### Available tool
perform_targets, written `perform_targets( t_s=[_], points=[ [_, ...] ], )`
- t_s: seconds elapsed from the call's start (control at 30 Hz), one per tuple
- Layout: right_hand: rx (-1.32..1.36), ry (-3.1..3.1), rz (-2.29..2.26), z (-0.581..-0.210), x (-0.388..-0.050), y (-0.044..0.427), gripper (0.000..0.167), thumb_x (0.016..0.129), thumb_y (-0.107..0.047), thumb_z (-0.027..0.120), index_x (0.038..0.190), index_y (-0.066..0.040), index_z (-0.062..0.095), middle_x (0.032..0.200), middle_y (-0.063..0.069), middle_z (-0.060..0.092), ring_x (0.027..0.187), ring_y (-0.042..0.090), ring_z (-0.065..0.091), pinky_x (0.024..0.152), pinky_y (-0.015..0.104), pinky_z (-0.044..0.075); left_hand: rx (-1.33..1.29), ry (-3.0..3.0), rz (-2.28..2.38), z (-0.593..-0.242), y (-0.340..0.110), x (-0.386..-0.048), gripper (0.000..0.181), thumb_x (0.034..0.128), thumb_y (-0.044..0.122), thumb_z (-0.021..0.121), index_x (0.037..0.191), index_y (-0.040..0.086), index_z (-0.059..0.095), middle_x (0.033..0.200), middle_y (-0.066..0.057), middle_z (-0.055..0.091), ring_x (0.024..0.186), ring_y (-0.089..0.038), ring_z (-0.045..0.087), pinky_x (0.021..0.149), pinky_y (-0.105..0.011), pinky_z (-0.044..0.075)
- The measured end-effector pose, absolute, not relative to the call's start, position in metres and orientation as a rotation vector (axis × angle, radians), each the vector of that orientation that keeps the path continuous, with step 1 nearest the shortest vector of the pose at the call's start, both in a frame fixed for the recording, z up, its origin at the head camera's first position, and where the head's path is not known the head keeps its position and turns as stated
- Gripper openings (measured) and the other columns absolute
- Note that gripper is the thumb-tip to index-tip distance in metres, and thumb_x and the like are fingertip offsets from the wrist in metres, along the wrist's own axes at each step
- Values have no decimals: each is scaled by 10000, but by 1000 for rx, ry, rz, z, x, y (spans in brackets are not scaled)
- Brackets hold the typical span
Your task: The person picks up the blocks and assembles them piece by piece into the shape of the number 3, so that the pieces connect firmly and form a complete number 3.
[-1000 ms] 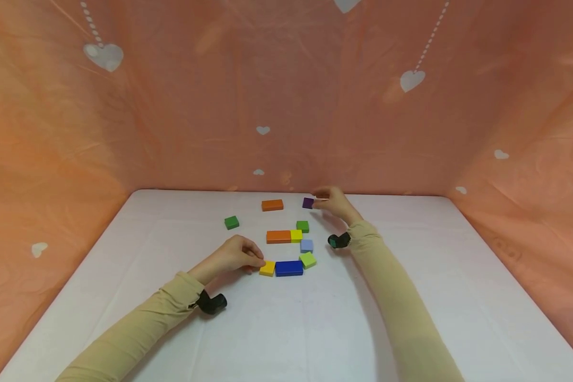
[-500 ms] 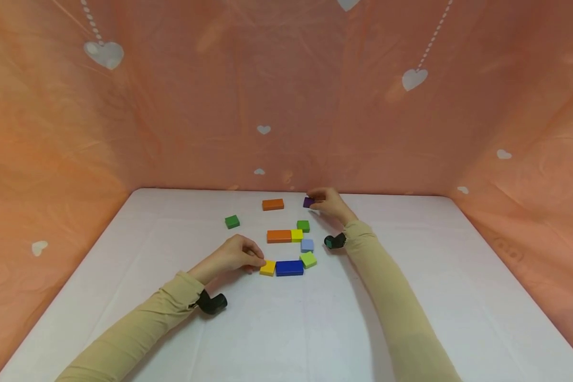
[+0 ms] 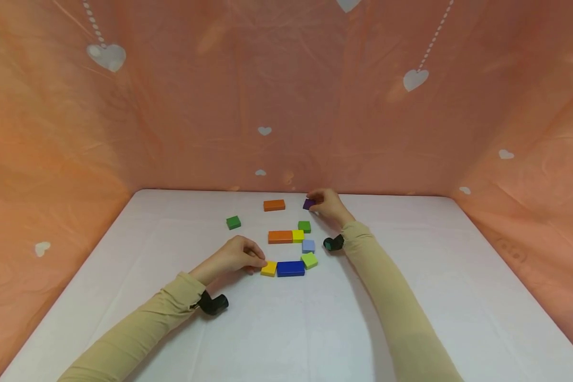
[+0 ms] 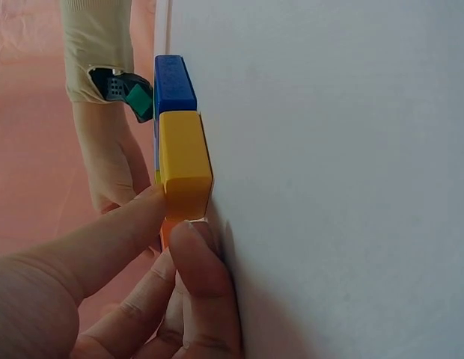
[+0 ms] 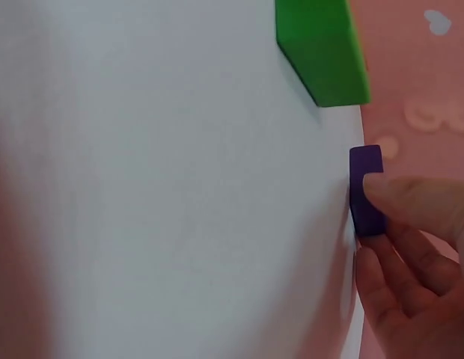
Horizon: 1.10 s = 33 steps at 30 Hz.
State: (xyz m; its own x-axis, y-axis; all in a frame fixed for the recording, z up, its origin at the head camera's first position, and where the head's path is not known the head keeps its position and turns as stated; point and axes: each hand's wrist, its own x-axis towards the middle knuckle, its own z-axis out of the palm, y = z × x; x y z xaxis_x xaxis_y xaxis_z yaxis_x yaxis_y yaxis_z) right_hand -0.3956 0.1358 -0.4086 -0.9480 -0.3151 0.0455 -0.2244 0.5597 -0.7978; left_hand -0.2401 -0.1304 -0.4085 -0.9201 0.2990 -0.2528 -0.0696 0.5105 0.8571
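My left hand is at the near end of the blocks, its fingertips against the left edge of a flat yellow block. In the left wrist view, one fingertip touches the side of the yellow block and curled fingers lie at its near end. A long blue block lies just right of it. At the far edge, my right hand pinches a small purple block. The right wrist view shows the thumb on the purple block's face, with fingers partly hidden behind it.
A lime block, light blue block, bright yellow block, orange block and green block lie beyond the blue one. Another orange block and a green block lie apart on the white table.
My right hand has moved slightly left and its fingers have come round the purple block. My left hand stays at the yellow block.
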Motion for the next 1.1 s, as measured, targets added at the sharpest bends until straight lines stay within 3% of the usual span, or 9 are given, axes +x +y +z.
perform_targets(
  t_s=[1.1],
  points=[
    [-737,2532,-1253,-403,-381,133,351,867,21,672,1211,34,606,1162,171,622,1053,286,592,934,360,468,152,2408,1374,-410,-129,-241,132,820,110,760,895,16,704,765,-62,646,605,-162,575,598,-265,527]
  ],
)
